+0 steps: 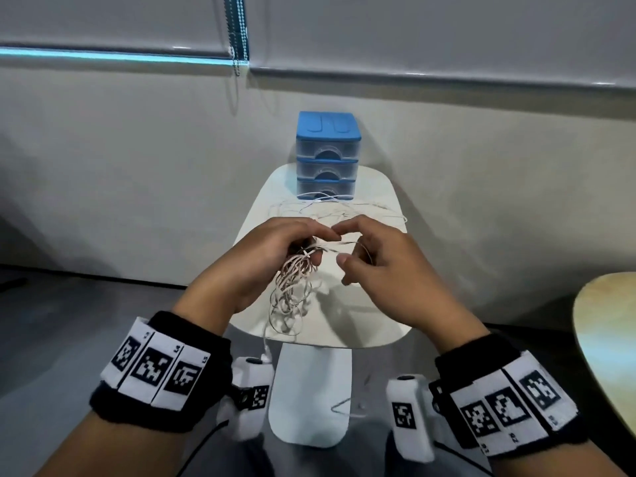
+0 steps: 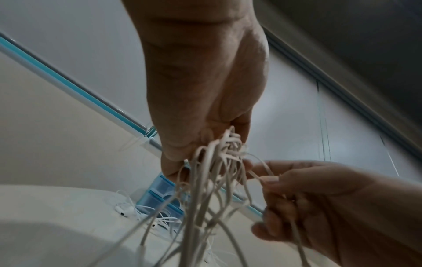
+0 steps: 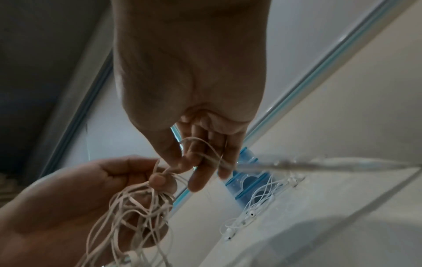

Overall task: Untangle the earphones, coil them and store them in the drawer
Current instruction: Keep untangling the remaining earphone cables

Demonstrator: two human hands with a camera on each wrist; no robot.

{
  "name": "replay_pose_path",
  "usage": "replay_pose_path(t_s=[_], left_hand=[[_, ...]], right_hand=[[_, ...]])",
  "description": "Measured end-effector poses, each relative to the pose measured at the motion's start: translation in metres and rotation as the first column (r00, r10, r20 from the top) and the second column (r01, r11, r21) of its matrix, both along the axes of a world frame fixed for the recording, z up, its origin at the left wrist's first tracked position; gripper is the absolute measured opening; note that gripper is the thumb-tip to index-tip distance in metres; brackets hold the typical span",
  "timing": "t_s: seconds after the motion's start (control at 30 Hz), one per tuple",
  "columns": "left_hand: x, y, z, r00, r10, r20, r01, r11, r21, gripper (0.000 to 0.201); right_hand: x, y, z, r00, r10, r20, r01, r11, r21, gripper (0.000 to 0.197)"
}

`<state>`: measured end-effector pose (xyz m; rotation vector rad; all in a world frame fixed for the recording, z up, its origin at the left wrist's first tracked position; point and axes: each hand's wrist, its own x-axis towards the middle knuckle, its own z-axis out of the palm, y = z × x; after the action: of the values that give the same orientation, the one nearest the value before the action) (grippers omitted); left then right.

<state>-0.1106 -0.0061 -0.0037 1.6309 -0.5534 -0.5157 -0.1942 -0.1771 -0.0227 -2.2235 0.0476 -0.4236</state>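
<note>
My left hand (image 1: 275,249) grips the top of a pale pink tangle of earphone cable (image 1: 292,290), whose loops hang down over the small white table (image 1: 361,325). In the left wrist view the bundle (image 2: 219,162) comes out from under the curled fingers. My right hand (image 1: 371,259) pinches one strand (image 1: 340,244) running across from the left hand; the right wrist view shows that strand (image 3: 200,144) looped over its fingers. A second, white set of earphones (image 1: 330,204) lies loose on the table in front of the blue drawer unit (image 1: 327,156), whose three drawers are closed.
The table stands against a pale wall with a window blind and bead chain (image 1: 237,36) above. A round wooden tabletop edge (image 1: 609,346) shows at the right. The table's white foot (image 1: 309,397) lies on the grey floor between my wrists.
</note>
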Motion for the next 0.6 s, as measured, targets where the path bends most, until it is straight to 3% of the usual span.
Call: replay_pose_path(t_s=[0.13,0.2,0.27,0.4,0.6], left_hand=[[-0.003,0.003,-0.004,1.000,-0.008,-0.023,0.008,1.000,0.020,0.037],[-0.002,0.002,-0.007,1.000,-0.005,-0.001,0.005,1.000,0.031,0.043],[0.000,0.002,-0.011,1.000,-0.008,0.028,0.006,0.999,0.048,0.048],[-0.001,0.002,-0.014,0.997,-0.051,0.062,0.046,0.995,0.086,0.057],[0.001,0.004,-0.014,0.979,-0.055,0.199,0.018,0.983,0.183,0.049]], right_hand=[[0.000,-0.008,0.002,0.998,-0.054,-0.045,0.060,0.991,0.121,0.012],[-0.001,-0.013,0.006,0.994,-0.069,-0.084,0.081,0.985,0.153,0.022],[-0.004,-0.018,0.008,0.991,-0.084,-0.104,0.093,0.992,0.089,0.032],[-0.006,-0.022,0.003,0.993,-0.090,-0.081,0.092,0.995,0.023,0.026],[-0.007,-0.022,-0.001,0.983,-0.180,-0.035,0.172,0.971,-0.166,0.021]])
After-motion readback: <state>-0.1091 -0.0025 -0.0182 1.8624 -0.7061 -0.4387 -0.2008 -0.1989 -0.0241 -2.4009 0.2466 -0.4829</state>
